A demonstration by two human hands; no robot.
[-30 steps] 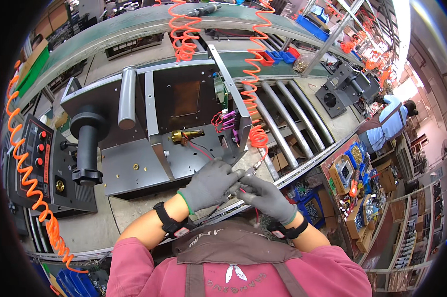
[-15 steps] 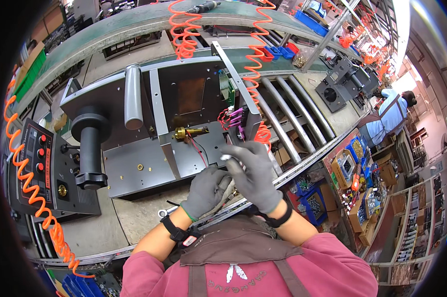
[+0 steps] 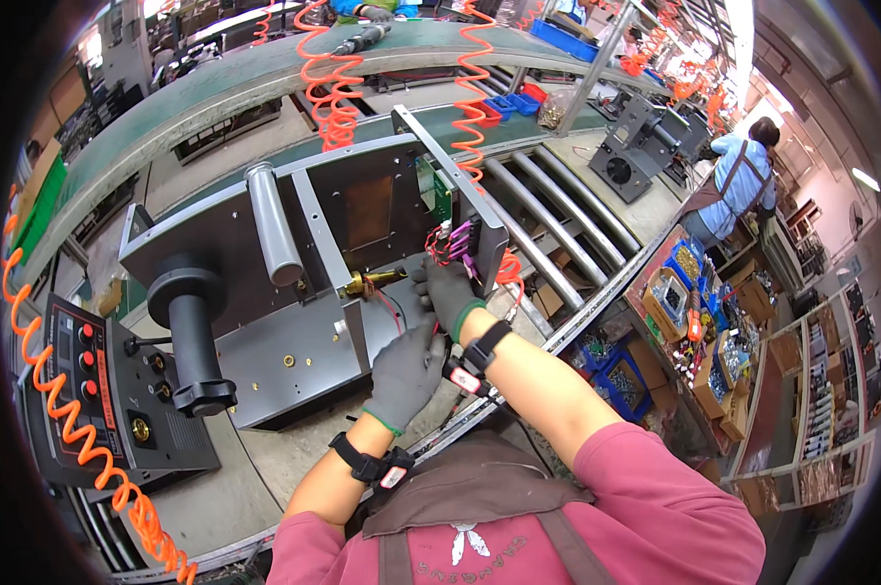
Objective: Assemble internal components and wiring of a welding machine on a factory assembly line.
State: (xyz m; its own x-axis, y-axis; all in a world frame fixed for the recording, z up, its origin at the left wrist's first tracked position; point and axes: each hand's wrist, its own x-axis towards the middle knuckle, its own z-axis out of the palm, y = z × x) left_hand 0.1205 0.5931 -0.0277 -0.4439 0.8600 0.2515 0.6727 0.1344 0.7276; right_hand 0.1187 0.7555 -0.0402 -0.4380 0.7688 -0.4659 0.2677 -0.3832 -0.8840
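A dark grey metal machine housing (image 3: 265, 375) lies with its inside facing me. My right hand (image 3: 450, 295), in a grey glove, reaches into its right end, below red wires (image 3: 434, 250) and purple connectors (image 3: 463, 255). The fingers are curled, and whatever they hold is hidden. Also gloved, my left hand (image 3: 406, 375) is at the housing's near right edge, its fingers closed together beside the right wrist; I cannot make out what is in them. A brass fitting (image 3: 377, 281) with thin red and black leads sits left of the right hand. Above the connectors stands a green circuit board (image 3: 443, 200).
A black spool holder (image 3: 192, 336) and a control panel with red knobs (image 3: 79, 366) are at the left. Orange coiled hoses (image 3: 331, 93) hang around the bench. Rollers (image 3: 557, 214) run to the right, past parts bins (image 3: 669, 297). A person (image 3: 738, 180) stands farther off.
My right hand has moved forward and left into the housing, below the connectors. The left hand has shifted slightly. The view has turned a little, and another person's gloved hand shows at the far bench.
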